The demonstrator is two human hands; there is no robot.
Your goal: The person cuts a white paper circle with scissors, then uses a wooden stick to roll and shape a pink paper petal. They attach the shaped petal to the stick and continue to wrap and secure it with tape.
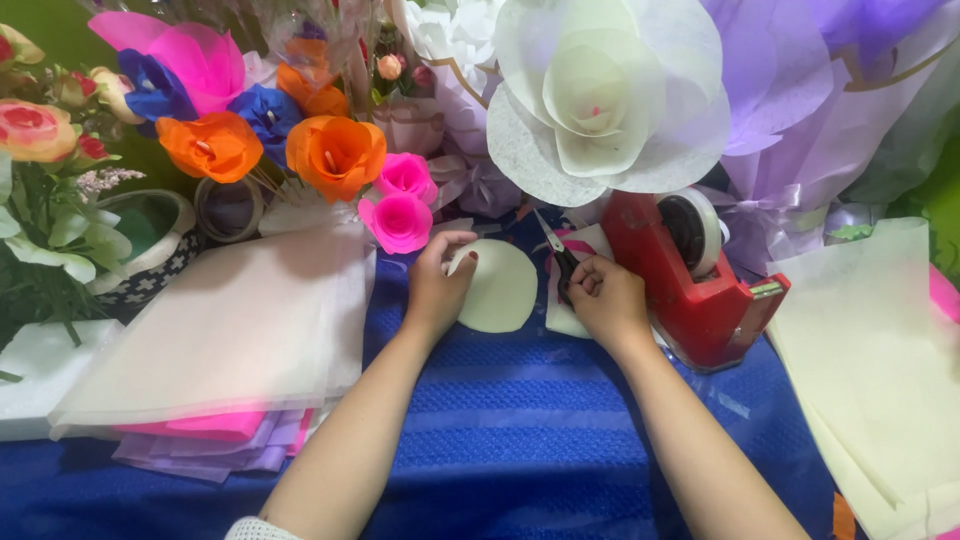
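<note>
Partly hidden: scissors [560, 255] clenched in right hand [607, 300]; left hand [438, 285] pins paper circle [500, 290].

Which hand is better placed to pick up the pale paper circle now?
The left hand: its fingers already rest on the pale paper circle. The right hand is closed around the scissors beside the red tape dispenser, so it seems occupied.
</note>
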